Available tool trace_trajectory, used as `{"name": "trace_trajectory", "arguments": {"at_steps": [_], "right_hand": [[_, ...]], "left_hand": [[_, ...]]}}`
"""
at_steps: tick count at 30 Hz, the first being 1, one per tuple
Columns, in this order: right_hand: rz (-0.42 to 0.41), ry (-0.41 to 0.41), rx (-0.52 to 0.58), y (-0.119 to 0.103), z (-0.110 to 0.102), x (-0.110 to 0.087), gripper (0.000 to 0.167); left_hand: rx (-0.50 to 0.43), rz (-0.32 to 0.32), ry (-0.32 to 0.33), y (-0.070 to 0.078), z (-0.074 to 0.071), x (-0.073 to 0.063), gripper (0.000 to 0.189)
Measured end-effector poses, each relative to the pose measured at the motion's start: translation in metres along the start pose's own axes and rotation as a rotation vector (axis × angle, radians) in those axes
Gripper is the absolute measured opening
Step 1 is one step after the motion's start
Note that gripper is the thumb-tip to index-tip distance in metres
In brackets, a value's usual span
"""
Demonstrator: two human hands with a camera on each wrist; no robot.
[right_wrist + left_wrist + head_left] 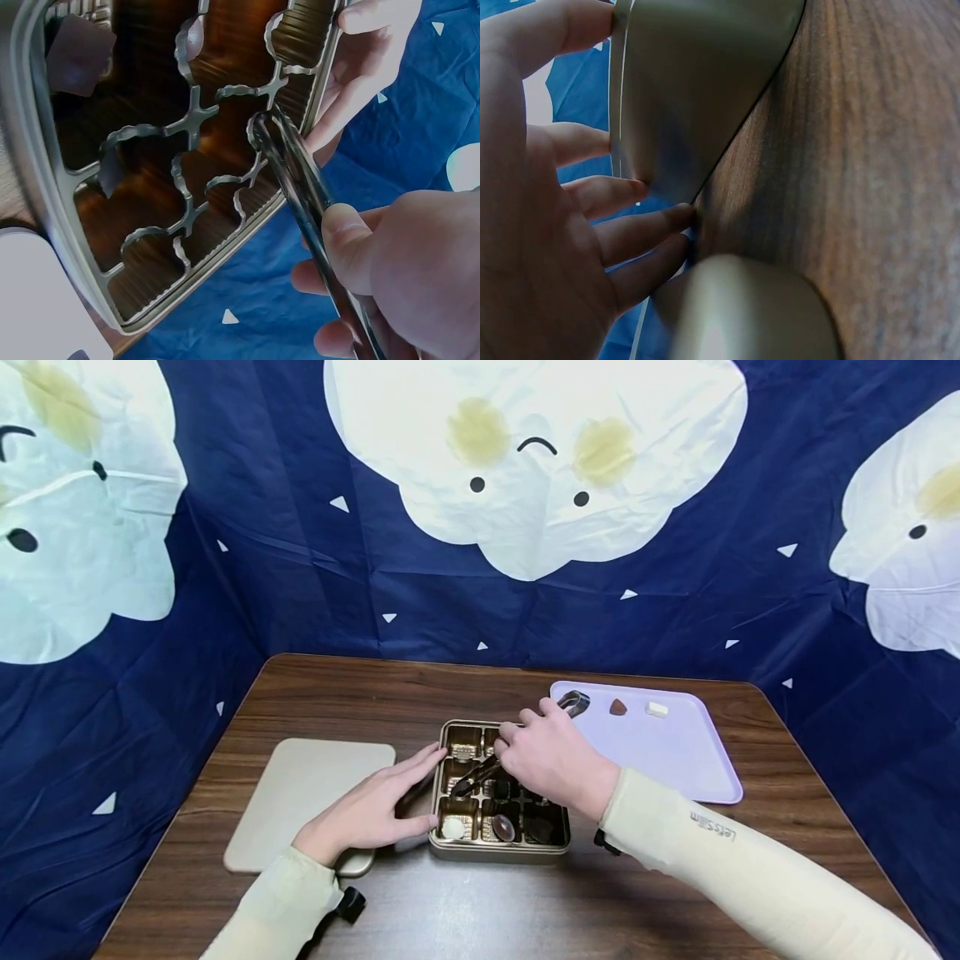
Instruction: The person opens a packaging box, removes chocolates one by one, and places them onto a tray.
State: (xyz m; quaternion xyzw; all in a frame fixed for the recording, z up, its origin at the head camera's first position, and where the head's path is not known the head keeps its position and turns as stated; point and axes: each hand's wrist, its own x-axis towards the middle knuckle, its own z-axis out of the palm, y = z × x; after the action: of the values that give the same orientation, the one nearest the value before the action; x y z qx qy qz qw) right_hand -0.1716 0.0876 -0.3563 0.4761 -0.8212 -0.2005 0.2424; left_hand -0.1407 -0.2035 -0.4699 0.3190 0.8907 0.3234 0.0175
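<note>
Metal tongs (304, 199) are gripped by my right hand (553, 758), thumb along one arm. Their tips (463, 787) point down into the left middle compartment of a gold divided box (498, 855); I cannot tell whether they pinch anything. My left hand (375, 806) has its fingers extended against the box's left side, thumb at the front corner and fingertips at the rim farther back. In the front row lie a white round piece (453, 827), a shiny brown oval chocolate (503, 828) and a dark piece (538, 829). My right hand covers the back right compartments.
A beige lid (303, 797) lies left of the box, partly under my left wrist. On the right, a lilac tray (675, 752) bears a brown triangular chocolate (618, 707) and a white block (657, 709). A dark blue cloth (450, 602) hangs behind the wooden table (465, 914).
</note>
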Motion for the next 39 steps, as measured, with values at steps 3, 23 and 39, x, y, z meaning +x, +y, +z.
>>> {"name": "trace_trajectory", "arguments": {"at_steps": [3,23,39], "right_hand": [[0.005,-0.006,0.002,0.002,0.000,-0.003,0.012],[0.027,0.043,0.000,0.010,-0.006,-0.012,0.013],[0.085,0.159,0.001,0.030,-0.016,-0.026,0.020]], "left_hand": [[-0.001,0.003,-0.003,0.000,0.000,0.000,0.092],[0.004,0.005,0.003,0.000,0.000,0.000,0.092],[0.016,-0.002,0.000,0.001,0.000,0.000,0.093]]}}
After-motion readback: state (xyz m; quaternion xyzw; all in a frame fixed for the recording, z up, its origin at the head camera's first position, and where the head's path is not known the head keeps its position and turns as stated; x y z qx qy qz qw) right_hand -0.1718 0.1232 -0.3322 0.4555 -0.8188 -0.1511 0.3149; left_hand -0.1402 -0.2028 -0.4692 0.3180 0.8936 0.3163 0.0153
